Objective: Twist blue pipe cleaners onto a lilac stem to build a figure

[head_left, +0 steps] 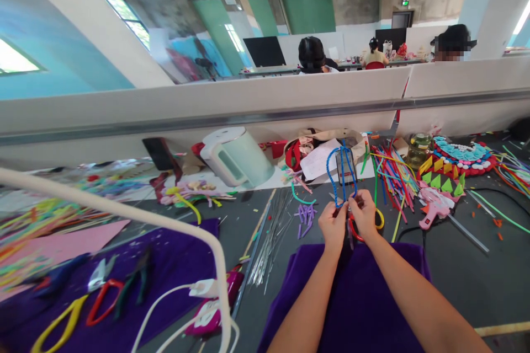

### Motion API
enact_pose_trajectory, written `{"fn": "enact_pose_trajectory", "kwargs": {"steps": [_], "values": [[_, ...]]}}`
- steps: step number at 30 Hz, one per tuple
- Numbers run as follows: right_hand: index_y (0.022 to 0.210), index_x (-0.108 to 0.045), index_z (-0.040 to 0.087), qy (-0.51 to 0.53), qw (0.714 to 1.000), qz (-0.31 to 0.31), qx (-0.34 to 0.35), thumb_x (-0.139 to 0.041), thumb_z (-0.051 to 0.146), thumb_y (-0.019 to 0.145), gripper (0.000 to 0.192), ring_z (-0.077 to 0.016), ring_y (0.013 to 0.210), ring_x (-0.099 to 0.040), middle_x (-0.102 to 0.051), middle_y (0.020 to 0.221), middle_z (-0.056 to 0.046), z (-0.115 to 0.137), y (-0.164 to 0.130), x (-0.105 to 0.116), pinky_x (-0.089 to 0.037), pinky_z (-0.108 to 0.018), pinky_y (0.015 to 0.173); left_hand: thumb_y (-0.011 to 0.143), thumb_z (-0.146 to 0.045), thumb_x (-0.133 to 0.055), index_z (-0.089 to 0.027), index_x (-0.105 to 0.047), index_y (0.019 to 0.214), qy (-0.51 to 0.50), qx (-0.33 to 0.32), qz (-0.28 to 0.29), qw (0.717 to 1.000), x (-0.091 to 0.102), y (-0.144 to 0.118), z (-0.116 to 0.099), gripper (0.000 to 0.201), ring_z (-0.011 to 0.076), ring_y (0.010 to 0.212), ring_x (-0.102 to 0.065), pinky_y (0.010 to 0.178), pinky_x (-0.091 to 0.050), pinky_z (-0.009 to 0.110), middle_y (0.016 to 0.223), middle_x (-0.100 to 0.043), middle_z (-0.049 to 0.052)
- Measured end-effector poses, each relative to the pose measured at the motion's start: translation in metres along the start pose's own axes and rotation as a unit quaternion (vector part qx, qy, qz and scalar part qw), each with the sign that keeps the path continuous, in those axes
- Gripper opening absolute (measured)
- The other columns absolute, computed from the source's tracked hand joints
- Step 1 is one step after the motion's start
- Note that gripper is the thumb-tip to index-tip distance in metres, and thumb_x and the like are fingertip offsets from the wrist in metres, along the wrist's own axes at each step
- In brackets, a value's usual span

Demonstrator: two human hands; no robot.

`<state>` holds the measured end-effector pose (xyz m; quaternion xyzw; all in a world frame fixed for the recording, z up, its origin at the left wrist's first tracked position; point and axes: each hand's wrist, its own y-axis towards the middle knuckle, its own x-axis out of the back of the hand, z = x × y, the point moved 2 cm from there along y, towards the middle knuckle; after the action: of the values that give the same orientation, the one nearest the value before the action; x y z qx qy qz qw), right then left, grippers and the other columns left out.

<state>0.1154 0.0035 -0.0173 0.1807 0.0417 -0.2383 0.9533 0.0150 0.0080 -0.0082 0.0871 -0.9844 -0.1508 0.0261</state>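
We see a fuzzy blue pipe cleaner (342, 176) over soft purple cloth (356, 292). The plastic kettle (237, 157) looks smooth and glossy.

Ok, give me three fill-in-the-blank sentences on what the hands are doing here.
1. Both hands, left hand and right hand, pinch a ____ pipe-cleaner loop.
2. The forearms lie over a ____ cloth.
3. The pale green kettle stands to the ____ of the hands.

Missing words: blue; purple; left

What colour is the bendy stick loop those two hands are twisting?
Blue: the loop rises from both hands, left hand and right hand, in the head view.
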Motion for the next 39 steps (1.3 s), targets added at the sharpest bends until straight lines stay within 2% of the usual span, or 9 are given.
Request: {"fn": "enact_pose_trajectory", "kwargs": {"steps": [5, 8, 10, 17, 21, 24, 27, 31, 39], "values": [[0.076, -0.058, 0.021, 0.029, 0.999, 0.034, 0.012, -0.059, 0.024, 0.075, 0.004, -0.012, 0.068, -0.052, -0.054, 0.079, 0.001, 0.002, -0.004, -0.004, -0.043, -0.023, 0.06, 0.064, -0.028, -0.073, -0.014, -0.067, 0.069, -0.152, 0.104, -0.032, 0.982, -0.002, 0.002, 0.009, 0.016, 0.0106, 0.061, -0.055, 0.06, -0.043, 0.02, 0.065, -0.063, -0.001], [0.072, -0.06, 0.02, 0.032, 0.998, 0.032, 0.039, -0.062, 0.024, 0.072, 0.004, -0.0144, 0.079, -0.056, -0.058, 0.081, -0.001, 0.003, -0.004, -0.006, -0.045, -0.026, 0.069, 0.059, -0.025, -0.077, -0.012, -0.067, 0.07, -0.233, 0.169, -0.064, 0.955, -0.003, 0.003, 0.011, 0.02, 0.0092, 0.056, -0.056, 0.056, -0.044, 0.019, 0.063, -0.064, -0.001], [0.071, -0.06, 0.019, 0.061, 0.997, 0.032, 0.028, -0.063, 0.025, 0.072, 0.006, -0.0146, 0.078, -0.057, -0.059, 0.082, -0.002, 0.003, -0.004, -0.007, -0.047, -0.027, 0.07, 0.055, -0.022, -0.079, -0.011, -0.066, 0.069, -0.283, 0.213, -0.072, 0.932, -0.003, 0.004, 0.011, 0.022, 0.0084, 0.054, -0.057, 0.053, -0.044, 0.018, 0.062, -0.065, -0.001], [0.07, -0.061, 0.018, 0.207, 0.971, 0.038, -0.113, -0.069, 0.026, 0.068, 0.011, -0.0119, 0.062, -0.059, -0.063, 0.072, 0.0, -0.002, -0.004, -0.012, -0.048, -0.024, 0.058, 0.058, -0.016, -0.078, -0.012, -0.065, 0.074, -0.402, 0.3, -0.019, 0.865, -0.003, 0.007, 0.013, 0.022, 0.0081, 0.051, -0.06, 0.047, -0.046, 0.016, 0.064, -0.067, 0.0], [0.071, -0.061, 0.018, 0.292, 0.93, 0.057, -0.216, -0.072, 0.024, 0.065, 0.014, -0.0097, 0.052, -0.056, -0.064, 0.062, 0.002, -0.008, -0.004, -0.015, -0.045, -0.02, 0.05, 0.065, -0.015, -0.073, -0.011, -0.064, 0.071, -0.437, 0.328, 0.013, 0.837, -0.004, 0.008, 0.014, 0.013, 0.007, 0.048, -0.059, 0.048, -0.048, 0.016, 0.06, -0.066, -0.001], [0.071, -0.061, 0.017, 0.337, 0.901, 0.08, -0.261, -0.072, 0.021, 0.065, 0.014, -0.0085, 0.05, -0.056, -0.065, 0.059, 0.002, -0.009, -0.003, -0.014, -0.044, -0.018, 0.049, 0.068, -0.014, -0.07, -0.011, -0.063, 0.07, -0.442, 0.356, 0.032, 0.823, -0.005, 0.008, 0.014, 0.008, 0.0056, 0.046, -0.057, 0.048, -0.048, 0.015, 0.058, -0.064, -0.001], [0.072, -0.061, 0.017, 0.364, 0.883, 0.109, -0.277, -0.072, 0.02, 0.065, 0.013, -0.008, 0.048, -0.056, -0.064, 0.057, 0.002, -0.006, -0.001, -0.012, -0.043, -0.017, 0.045, 0.069, -0.015, -0.071, -0.01, -0.063, 0.068, -0.433, 0.362, 0.069, 0.823, -0.004, 0.007, 0.012, 0.009, 0.0056, 0.045, -0.056, 0.047, -0.048, 0.016, 0.056, -0.063, -0.001], [0.073, -0.062, 0.015, 0.39, 0.865, 0.151, -0.277, -0.073, 0.022, 0.066, 0.015, -0.0087, 0.047, -0.055, -0.063, 0.055, 0.001, -0.002, 0.002, -0.009, -0.043, -0.017, 0.043, 0.064, -0.02, -0.076, -0.01, -0.064, 0.07, -0.393, 0.323, 0.121, 0.853, 0.0, 0.009, 0.008, 0.017, 0.0071, 0.046, -0.056, 0.047, -0.049, 0.018, 0.057, -0.063, 0.0], [0.07, -0.059, 0.017, 0.366, 0.885, 0.139, -0.252, -0.074, 0.029, 0.068, 0.019, -0.0069, 0.041, -0.05, -0.058, 0.053, 0.004, -0.002, 0.005, -0.004, -0.04, -0.016, 0.036, 0.058, -0.023, -0.079, -0.011, -0.067, 0.073, -0.304, 0.259, 0.122, 0.909, 0.001, 0.007, -0.004, 0.024, 0.0089, 0.049, -0.057, 0.049, -0.049, 0.021, 0.062, -0.065, 0.001]]}}
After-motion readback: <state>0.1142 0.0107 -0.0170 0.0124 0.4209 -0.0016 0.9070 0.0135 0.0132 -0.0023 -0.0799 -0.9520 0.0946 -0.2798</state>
